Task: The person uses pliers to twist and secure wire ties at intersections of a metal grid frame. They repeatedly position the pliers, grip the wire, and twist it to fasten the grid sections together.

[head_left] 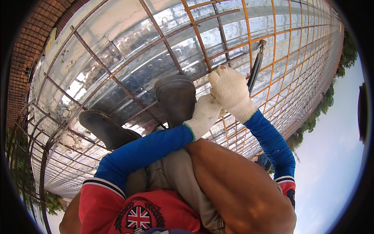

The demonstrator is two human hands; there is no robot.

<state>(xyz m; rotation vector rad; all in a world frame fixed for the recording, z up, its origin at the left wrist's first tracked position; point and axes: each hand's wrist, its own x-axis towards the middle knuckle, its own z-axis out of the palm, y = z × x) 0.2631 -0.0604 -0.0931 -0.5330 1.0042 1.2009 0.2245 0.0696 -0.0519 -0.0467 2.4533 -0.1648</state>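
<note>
The blue-fabric-sleeved left arm is bent at the elbow and reaches across the body from lower left; the blue-fabric-sleeved right arm angles upward and inward from lower right. The left hand in an off-white knitted glove meets the lower side of the similarly gloved right hand, whose back faces the viewer. The right fingers curl inward; the left fingertips are partly hidden.
</note>
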